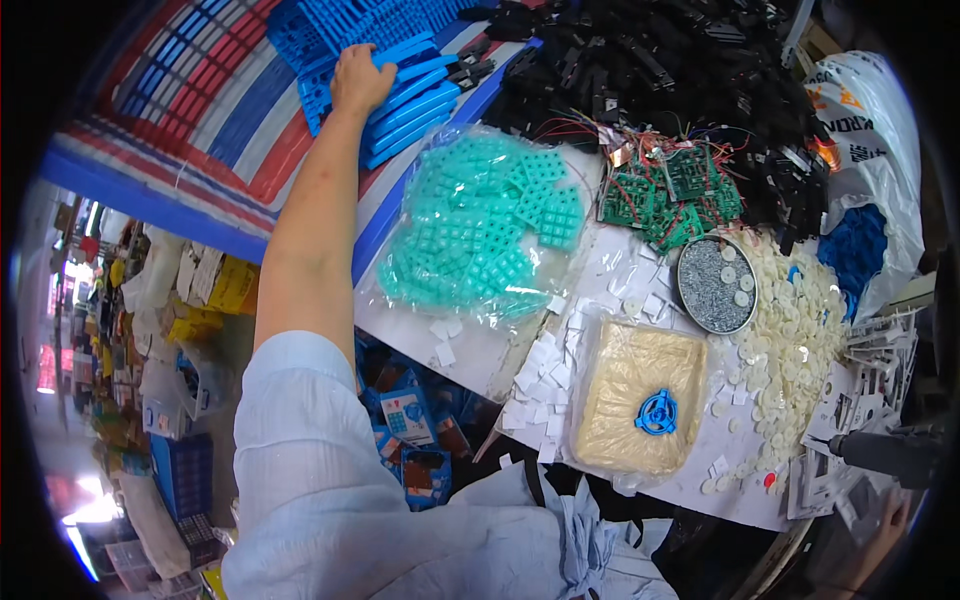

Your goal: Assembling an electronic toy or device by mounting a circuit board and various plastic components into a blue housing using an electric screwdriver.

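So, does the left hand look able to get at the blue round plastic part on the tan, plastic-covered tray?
Probably yes: nothing covers the blue round part, though the left hand is away at the blue plastic pieces.

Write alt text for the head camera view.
A person's left hand touches blue plastic parts at upper left. To its right lie bagged green pads, circuit boards, pale discs, and a tan tray holding a blue wheel.
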Tool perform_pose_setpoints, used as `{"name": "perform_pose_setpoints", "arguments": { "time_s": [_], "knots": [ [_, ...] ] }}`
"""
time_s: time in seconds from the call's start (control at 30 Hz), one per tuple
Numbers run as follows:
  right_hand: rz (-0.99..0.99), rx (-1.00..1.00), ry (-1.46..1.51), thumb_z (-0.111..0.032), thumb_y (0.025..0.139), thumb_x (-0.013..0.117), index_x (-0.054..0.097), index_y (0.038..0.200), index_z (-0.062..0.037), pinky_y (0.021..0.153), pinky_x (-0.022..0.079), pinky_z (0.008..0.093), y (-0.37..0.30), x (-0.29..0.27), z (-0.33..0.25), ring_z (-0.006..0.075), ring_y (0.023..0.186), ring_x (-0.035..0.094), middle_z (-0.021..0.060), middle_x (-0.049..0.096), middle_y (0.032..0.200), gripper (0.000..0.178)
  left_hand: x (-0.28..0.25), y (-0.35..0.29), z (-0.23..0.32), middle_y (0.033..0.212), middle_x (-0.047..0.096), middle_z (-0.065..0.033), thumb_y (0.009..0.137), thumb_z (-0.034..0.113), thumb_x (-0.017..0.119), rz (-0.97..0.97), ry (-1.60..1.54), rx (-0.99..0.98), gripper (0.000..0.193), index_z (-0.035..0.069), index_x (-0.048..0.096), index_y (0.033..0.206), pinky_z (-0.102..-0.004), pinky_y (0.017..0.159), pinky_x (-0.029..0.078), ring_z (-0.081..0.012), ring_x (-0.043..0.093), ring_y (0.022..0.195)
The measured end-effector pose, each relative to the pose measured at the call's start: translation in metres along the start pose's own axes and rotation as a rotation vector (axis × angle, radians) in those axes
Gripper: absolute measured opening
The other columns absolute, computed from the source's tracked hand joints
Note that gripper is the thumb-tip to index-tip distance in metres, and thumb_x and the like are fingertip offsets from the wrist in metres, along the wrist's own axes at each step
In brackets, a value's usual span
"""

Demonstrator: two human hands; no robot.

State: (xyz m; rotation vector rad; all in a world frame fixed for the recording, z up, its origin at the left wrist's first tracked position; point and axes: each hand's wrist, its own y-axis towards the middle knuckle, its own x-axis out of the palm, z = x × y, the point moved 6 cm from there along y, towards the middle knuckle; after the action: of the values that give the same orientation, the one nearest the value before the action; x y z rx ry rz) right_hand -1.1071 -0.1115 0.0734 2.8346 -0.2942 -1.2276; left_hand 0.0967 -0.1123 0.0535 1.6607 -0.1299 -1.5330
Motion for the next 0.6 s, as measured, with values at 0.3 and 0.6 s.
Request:
{"name": "perform_pose_setpoints", "arguments": {
  "time_s": [0.3,0.6],
  "knots": [
    [-0.025,0.045,0.368,-0.015,0.098,0.069,0.061,0.130,0.0042,0.099,0.044,0.0286,-0.091,0.080,-0.041,0.0146,0.108,0.061,0.0075,0.067,0.120,0.038,0.065,0.050,0.001,0.162,0.038,-0.0137,0.087,0.031,0.074,-0.490,0.169,-0.189,0.078,0.019,0.040,0.156,-0.0662,0.114,0.036,-0.0374,0.035,0.150],
    [0.010,0.015,0.444,-0.015,0.098,0.070,0.060,0.131,0.0048,0.102,0.044,0.0302,-0.105,0.097,-0.051,0.0166,0.111,0.062,0.0102,0.067,0.123,0.040,-0.002,-0.043,0.067,0.120,0.061,-0.0168,0.086,0.021,0.065,0.008,0.154,0.212,0.043,0.006,0.059,0.126,-0.0544,0.097,0.048,-0.0379,0.056,0.121]
  ]
}}
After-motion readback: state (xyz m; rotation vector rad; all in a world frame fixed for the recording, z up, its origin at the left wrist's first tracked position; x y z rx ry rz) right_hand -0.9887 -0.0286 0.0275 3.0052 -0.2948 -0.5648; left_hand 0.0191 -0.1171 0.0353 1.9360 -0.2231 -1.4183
